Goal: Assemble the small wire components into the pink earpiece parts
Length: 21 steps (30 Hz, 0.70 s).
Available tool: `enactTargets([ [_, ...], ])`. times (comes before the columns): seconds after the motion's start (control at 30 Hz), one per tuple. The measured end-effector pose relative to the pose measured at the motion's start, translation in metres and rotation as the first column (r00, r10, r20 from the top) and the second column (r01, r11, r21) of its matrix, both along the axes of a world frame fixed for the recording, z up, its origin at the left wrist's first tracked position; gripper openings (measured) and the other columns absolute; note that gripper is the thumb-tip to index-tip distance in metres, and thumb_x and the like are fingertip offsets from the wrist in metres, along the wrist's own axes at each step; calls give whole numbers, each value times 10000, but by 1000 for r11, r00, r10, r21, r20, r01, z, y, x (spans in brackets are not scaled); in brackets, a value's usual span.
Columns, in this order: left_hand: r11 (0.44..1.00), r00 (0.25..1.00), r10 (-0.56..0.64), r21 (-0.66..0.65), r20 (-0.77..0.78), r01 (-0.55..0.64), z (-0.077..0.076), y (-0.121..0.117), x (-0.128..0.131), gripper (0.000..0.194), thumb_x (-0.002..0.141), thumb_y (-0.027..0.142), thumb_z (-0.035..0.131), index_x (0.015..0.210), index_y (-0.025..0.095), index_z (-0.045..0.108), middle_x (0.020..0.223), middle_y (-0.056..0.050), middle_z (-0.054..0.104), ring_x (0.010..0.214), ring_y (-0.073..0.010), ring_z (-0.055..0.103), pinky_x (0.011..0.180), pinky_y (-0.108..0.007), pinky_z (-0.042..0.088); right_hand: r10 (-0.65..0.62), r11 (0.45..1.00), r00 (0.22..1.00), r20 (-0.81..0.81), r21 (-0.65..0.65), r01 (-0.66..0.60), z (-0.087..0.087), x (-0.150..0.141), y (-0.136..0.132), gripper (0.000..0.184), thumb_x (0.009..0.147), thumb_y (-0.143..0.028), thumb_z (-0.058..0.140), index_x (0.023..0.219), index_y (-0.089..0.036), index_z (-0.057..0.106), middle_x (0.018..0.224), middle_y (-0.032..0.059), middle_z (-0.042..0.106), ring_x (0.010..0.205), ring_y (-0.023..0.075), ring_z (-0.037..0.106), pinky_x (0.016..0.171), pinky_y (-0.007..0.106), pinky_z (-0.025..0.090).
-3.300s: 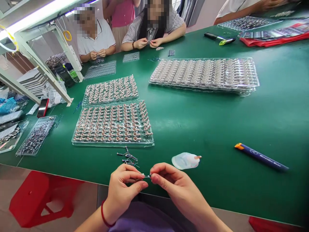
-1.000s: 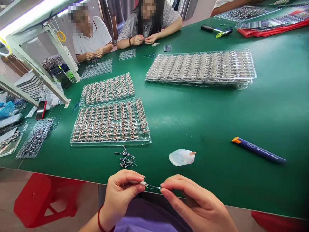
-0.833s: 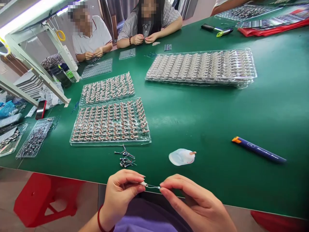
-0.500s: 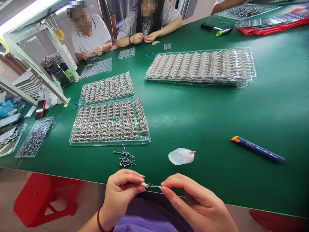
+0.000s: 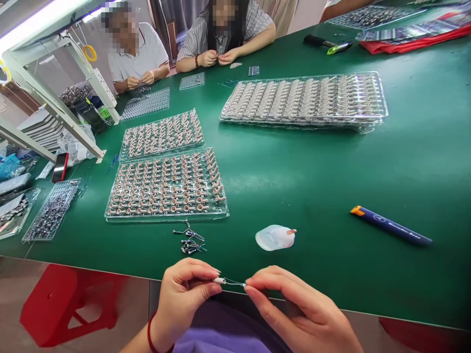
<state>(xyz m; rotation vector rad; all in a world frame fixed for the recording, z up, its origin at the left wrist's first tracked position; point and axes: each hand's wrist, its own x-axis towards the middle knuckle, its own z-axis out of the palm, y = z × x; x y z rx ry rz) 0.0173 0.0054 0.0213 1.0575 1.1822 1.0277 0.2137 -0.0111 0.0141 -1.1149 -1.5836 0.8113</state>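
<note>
Fingers [image 5: 263,280] on white piece [image 5: 220,281] and thin wires [image 5: 234,283]

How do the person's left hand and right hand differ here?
The left hand holds a small white tube; the right hand pinches the thin wires coming from it. The left hand has a red band at its wrist; the right hand shows none. Both grip with thumb and fingertips.
</note>
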Motion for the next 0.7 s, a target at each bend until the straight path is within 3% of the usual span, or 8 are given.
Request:
enactTargets([
  [0.3, 998, 995, 4, 69, -96, 2, 1, -2, 0, 114, 656, 201, 849, 758, 231, 806, 758, -52, 703, 667, -134, 655, 599, -194, 525, -36, 980, 997, 74, 198, 20, 2, -4, -6, 247, 830, -14, 604, 979, -211, 604, 783, 23, 648, 657, 123, 638, 597, 199, 551],
  [0.7, 997, 997, -13, 81, -78, 19, 0, -3, 0, 138, 668, 196, 841, 786, 261, 808, 787, -44, 703, 669, -124, 660, 606, -186, 540, -19, 991, 998, 57, 135, 11, 5, -3, 0, 118, 868, -98, 590, 865, -215, 608, 708, -3, 629, 583, 96, 623, 546, 159, 533],
])
